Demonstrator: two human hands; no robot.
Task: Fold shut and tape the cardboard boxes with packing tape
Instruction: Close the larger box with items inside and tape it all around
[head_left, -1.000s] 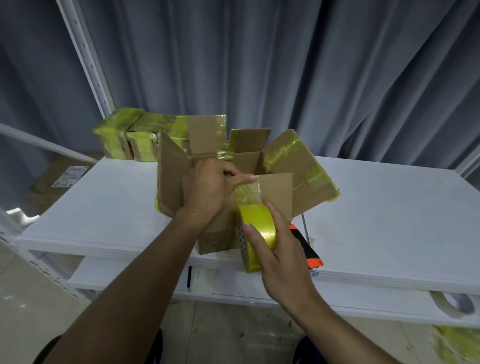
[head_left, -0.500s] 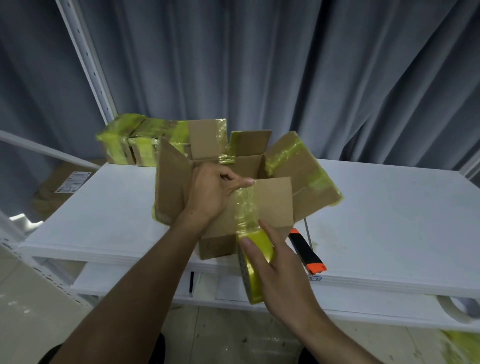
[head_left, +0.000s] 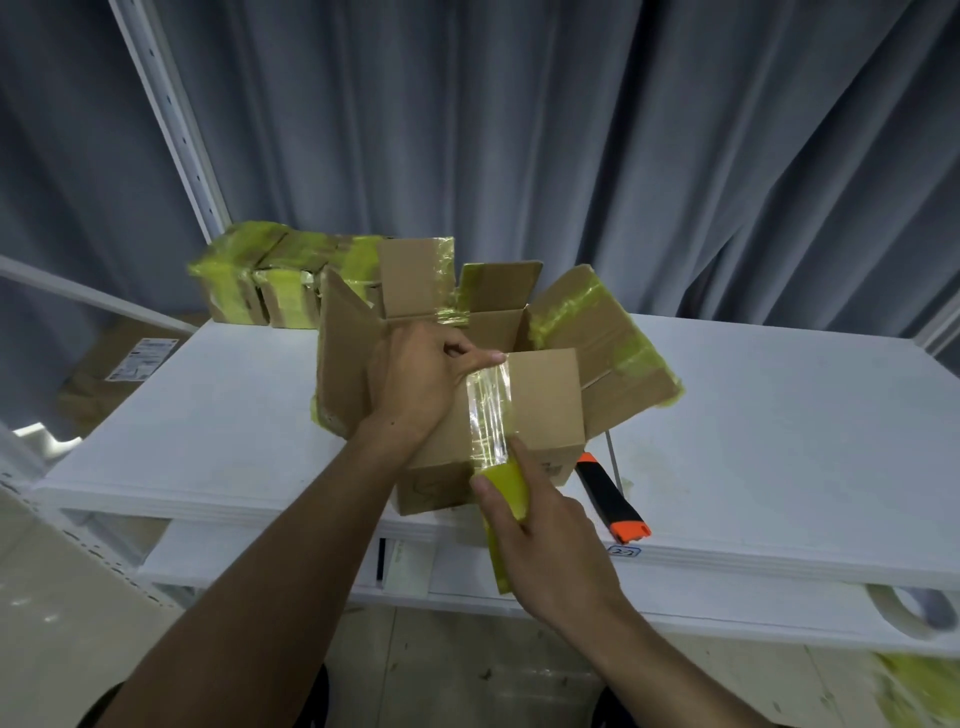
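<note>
Your right hand (head_left: 545, 551) hides most of tape roll (head_left: 506, 483); only yellow edge shows above your fingers. Your left hand (head_left: 415, 379) covers box (head_left: 540, 405) near-left face. Box inside hidden behind flaps. White roll (head_left: 904, 613) far right of grip cut by frame edge.

A packing or storeroom area: white metal shelving (head_left: 779, 415) before a grey curtain (head_left: 571, 130), with taped boxes (head_left: 260, 280) stacked on it.

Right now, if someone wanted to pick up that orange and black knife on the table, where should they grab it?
Probably the black handle, from above, fingers pinching its long sides. The utility knife lies flat beside the open box, orange end toward the table edge.
</note>
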